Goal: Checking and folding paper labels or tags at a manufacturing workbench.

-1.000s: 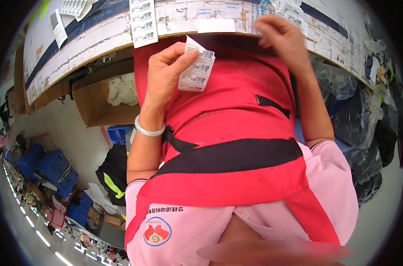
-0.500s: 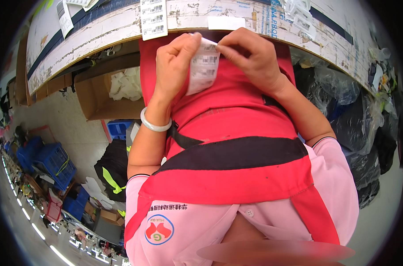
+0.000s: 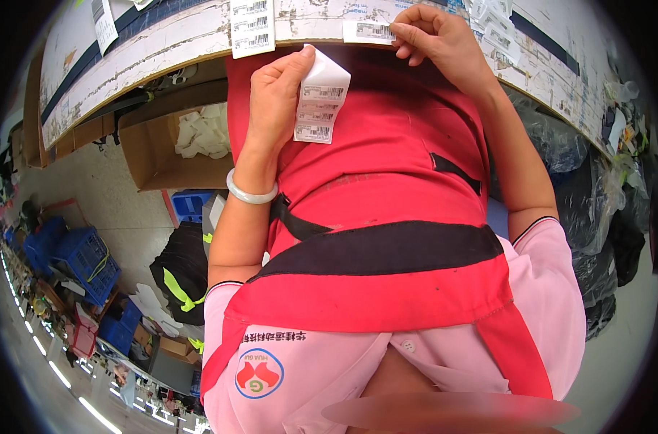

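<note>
My left hand (image 3: pixel 279 87), closed with the thumb on top, grips a white strip of barcode labels (image 3: pixel 319 113) by its upper left edge. The strip hangs in front of my red apron, its top part blank and bent. Over at the table's front edge my right hand (image 3: pixel 444 47) pinches the right end of a single barcode label (image 3: pixel 374 30). That label lies over a small white card (image 3: pixel 349 32) on the tabletop. Whether the label is stuck to the card I cannot tell. Left of the card, a sheet of barcode labels (image 3: pixel 252 25) hangs slightly over the edge.
The worn white table (image 3: pixel 177 43) spans the top. More labels (image 3: pixel 497 36) lie at its right, another label strip (image 3: pixel 103 25) at its left. Under it stands a cardboard box (image 3: pixel 148 155) with crumpled white paper. Dark plastic bags (image 3: pixel 586 210) fill the right side.
My right hand has left the strip and moved up and right to the table, bringing a barcode label onto the white card. My left hand has shifted slightly left with the strip.
</note>
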`<state>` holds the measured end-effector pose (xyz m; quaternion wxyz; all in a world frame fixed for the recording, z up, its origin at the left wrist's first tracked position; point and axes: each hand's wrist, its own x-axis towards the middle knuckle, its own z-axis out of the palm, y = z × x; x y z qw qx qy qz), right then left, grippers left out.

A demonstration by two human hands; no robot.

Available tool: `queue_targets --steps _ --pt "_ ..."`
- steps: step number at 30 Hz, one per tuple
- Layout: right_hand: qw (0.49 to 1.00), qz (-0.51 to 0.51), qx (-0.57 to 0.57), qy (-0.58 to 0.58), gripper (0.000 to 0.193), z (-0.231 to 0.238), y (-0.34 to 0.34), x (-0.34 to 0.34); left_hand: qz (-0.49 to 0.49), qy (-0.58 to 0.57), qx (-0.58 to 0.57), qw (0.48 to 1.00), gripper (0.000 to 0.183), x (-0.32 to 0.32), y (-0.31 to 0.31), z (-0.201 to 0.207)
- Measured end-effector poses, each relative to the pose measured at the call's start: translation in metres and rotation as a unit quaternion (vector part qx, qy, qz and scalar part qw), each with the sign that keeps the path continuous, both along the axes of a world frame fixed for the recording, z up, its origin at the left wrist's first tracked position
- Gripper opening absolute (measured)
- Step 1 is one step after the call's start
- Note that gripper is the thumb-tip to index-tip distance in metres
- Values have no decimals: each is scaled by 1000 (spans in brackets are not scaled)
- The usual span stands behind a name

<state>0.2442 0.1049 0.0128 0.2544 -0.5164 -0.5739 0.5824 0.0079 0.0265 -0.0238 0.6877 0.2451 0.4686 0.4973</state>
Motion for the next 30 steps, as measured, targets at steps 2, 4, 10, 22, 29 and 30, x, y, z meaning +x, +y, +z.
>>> queue_targets --steps 2,4,10,22,29,30 --pt "999 -15 -41 18 14 3 4 -1 4 -2 1 1000 25 0 -1 -2" --pt "998 2 -62 -1 13 7 7 -2 8 -3 2 1000 25 0 -2 -2" --pt "997 15 -79 -8 13 1 10 -5 4 -8 -2 1000 25 0 -3 -3" --pt "997 25 -69 -18 13 1 12 -8 3 -10 -8 1000 25 1 -3 -5" --pt "997 17 -66 -24 13 -1 12 -10 1 -7 -9 1000 25 1 -3 -7" --pt "997 17 -66 -24 13 1 11 -12 2 -4 -10 1000 25 1 -3 -7"
